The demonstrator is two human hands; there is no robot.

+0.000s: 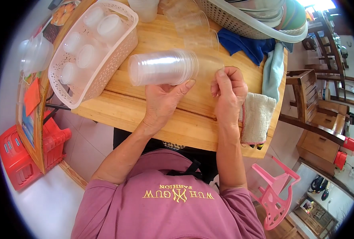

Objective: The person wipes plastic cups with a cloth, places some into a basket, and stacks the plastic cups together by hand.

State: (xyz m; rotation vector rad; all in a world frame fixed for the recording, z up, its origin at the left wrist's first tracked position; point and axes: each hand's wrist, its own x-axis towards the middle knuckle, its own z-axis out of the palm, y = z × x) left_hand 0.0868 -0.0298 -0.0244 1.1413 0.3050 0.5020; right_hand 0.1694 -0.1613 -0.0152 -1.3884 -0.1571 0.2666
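A long stack of clear plastic cups (161, 67) lies sideways above the wooden table (145, 115). My left hand (163, 101) holds the stack from below, its thumb along the near side. At the stack's right end a single clear cup (209, 65) extends to the right, its outline faint. My right hand (228, 85) pinches the rim of that cup between thumb and fingers. More clear cups (193, 26) lie on the table beyond the stack.
A pink basket (93, 85) with lidded containers stands at the left. A larger basket (240, 18) with bowls is at the back right. Blue (240, 44), light green (272, 71) and beige (258, 115) cloths lie along the right edge. A pink chair (278, 187) stands beyond.
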